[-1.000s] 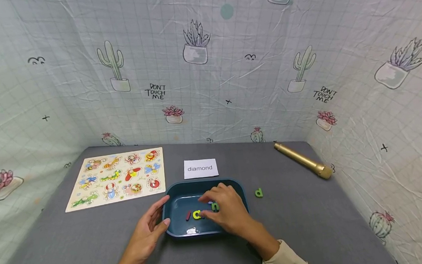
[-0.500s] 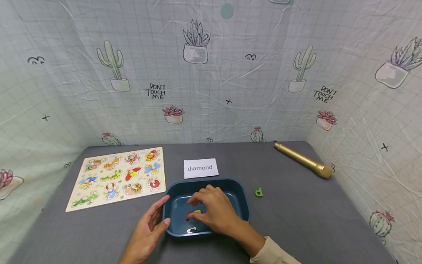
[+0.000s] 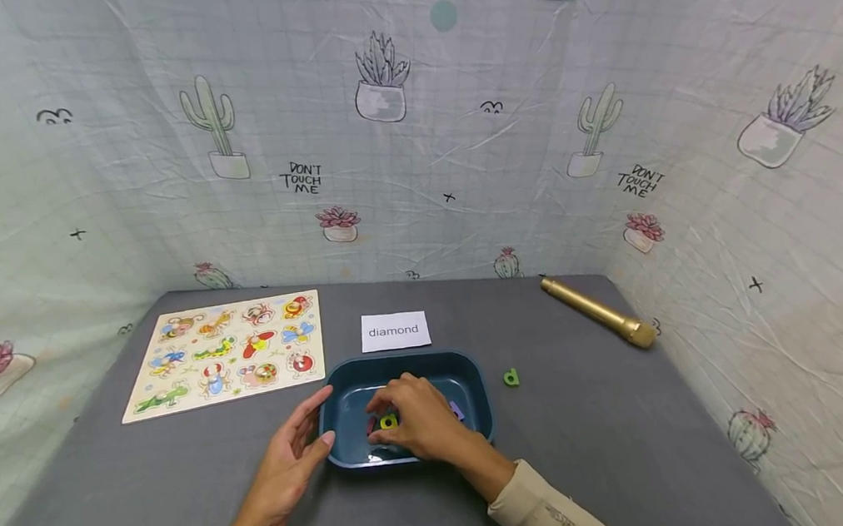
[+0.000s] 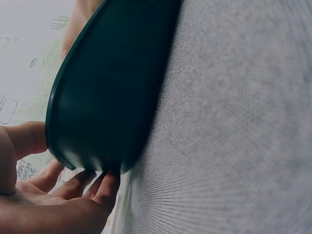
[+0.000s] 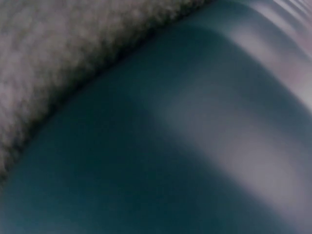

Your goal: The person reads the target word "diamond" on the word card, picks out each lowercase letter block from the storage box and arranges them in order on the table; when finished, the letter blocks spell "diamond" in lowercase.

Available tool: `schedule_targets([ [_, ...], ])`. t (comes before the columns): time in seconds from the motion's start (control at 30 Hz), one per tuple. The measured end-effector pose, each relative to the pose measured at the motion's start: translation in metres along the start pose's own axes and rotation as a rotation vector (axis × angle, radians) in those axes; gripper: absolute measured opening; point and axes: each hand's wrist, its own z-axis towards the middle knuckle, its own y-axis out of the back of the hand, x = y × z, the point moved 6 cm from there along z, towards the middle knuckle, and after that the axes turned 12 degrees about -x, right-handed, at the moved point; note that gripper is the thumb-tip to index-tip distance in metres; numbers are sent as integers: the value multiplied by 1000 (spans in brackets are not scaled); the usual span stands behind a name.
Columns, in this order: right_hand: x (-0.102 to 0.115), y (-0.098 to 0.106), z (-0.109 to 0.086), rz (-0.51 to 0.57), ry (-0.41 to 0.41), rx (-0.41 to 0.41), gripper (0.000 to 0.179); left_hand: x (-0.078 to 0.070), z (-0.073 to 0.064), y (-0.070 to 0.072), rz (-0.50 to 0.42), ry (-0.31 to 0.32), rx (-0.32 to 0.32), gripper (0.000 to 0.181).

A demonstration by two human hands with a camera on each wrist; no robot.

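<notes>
At the frame's lower centre, a glossy dark teal rounded rectangular tray is set on the grey cloth-covered desk. Its left end is touched by the left hand, thumb and fingers spread. Inside it, a small yellow letter is framed by the parted thumb and forefinger of the right hand; whether it is touched cannot be told. A purple letter is partly covered by that hand.

Head view forward-down — wrist views close — tray shared
</notes>
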Motion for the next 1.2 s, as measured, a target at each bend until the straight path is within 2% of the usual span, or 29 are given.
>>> schedule_targets([
  [0.2,-3,-5,1,-6,-26,69,40,-1,0,-1,1,11,3,62],
  [0.37,-3,-8,2,6,-10,110,38,0,1,-1,-4,16,1,63],
  [0.6,0,-9,3,35,47,111,20,1,1,0,-6,16,1,63],
  [0.77,0,-10,4,36,50,117,11,1,2,0,3,18,-2,62],
  [1.0,1,-10,3,32,46,123,9,0,2,0,12,30,-7,62],
  [1.2,3,-5,2,-13,71,52,9,1,2,-1,11,25,-8,62],
])
